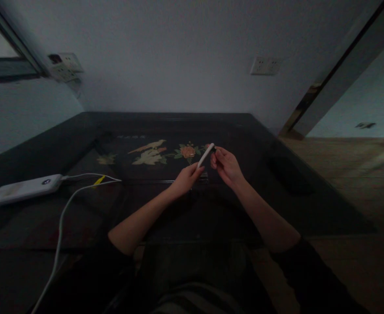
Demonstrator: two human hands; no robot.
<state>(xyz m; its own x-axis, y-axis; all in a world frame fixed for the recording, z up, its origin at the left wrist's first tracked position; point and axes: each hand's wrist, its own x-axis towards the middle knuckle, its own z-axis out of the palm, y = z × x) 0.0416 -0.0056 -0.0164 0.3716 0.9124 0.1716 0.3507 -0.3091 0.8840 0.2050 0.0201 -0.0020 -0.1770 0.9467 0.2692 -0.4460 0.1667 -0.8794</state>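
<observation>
**White stick held between both hands over the dark table**

I see the stick (205,155) in front of me, above the middle of the table (276,205), near its painted flower (188,151). It is a slim white thing, long and narrow, with a rounded upper end. Its surface looks plain and smooth; the light is dim, so I cannot tell any marks on it. At the upper end there is a small dark part, but it is too small for me to say what it is.

The long axis runs on a slant. The lower end points down and to the left, into my left hand (184,180). The upper end points up and to the right, toward the far wall (178,56), and it meets the fingertips of my right hand (227,168).

My left hand is closed around the lower end, thumb and fingers pinched on it. My right hand is half curled, and its fingertips touch or pinch the dark tip; I cannot tell how firm this hold is. Both forearms are lifted over the table edge.

On the left a white power bank (23,189) lies flat on the table, well apart from my hands. A white cable (61,226) goes from it down off the near edge.
</observation>
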